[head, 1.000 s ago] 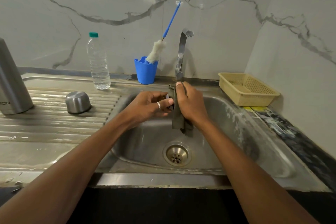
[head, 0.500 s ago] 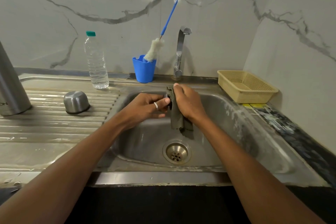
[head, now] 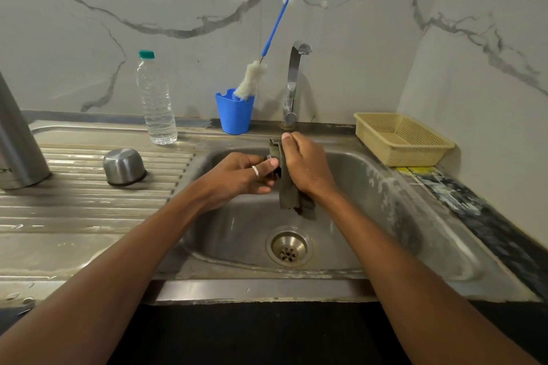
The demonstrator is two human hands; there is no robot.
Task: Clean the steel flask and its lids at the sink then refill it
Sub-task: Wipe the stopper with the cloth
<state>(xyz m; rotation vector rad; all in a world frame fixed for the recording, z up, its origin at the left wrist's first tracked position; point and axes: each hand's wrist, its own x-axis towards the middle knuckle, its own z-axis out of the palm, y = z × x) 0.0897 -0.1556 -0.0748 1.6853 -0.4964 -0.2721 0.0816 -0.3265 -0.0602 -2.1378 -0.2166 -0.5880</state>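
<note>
Over the steel sink basin (head: 350,216), my left hand (head: 240,178) grips a small lid (head: 271,158), mostly hidden between the fingers. My right hand (head: 308,166) holds a dark green cloth (head: 286,186) against that lid; the cloth hangs down toward the drain (head: 289,247). The steel flask (head: 17,145) stands upright at the far left of the drainboard. A steel cup lid (head: 124,166) sits upside down on the ridged drainboard.
A plastic water bottle (head: 155,100) stands at the back. A blue cup (head: 234,111) holds a bottle brush (head: 267,47). The tap (head: 293,80) runs no water. A yellow basket (head: 401,137) sits at the right. The wall closes in on the right.
Both hands stay together over the basin, with the cloth shifting slightly against the small lid. The view has drifted a little.
</note>
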